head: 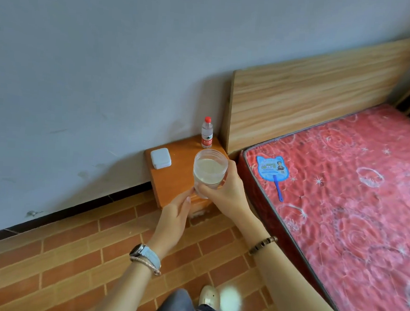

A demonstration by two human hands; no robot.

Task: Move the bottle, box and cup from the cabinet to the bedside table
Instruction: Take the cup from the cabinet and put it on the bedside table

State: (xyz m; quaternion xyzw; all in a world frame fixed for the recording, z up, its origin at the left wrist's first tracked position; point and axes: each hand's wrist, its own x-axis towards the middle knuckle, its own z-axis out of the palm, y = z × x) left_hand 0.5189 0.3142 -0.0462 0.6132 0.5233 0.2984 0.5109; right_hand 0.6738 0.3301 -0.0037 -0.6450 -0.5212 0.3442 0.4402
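A clear plastic cup (209, 170) with pale liquid is held above the front of the orange bedside table (173, 177). My right hand (223, 188) grips the cup from the right side. The straight fingers of my left hand (175, 214) touch the cup's lower left. On the table stands a small water bottle (207, 133) with a red cap and red label, at the back right corner. A white square box (160, 158) lies at the table's back left.
A bed with a red patterned mattress (341, 201) and a wooden headboard (312, 95) stands right of the table. A blue hand fan (272, 171) lies on the mattress. A grey wall is behind, brick-pattern floor (71, 255) below. My leg and shoe (209, 297) show at the bottom.
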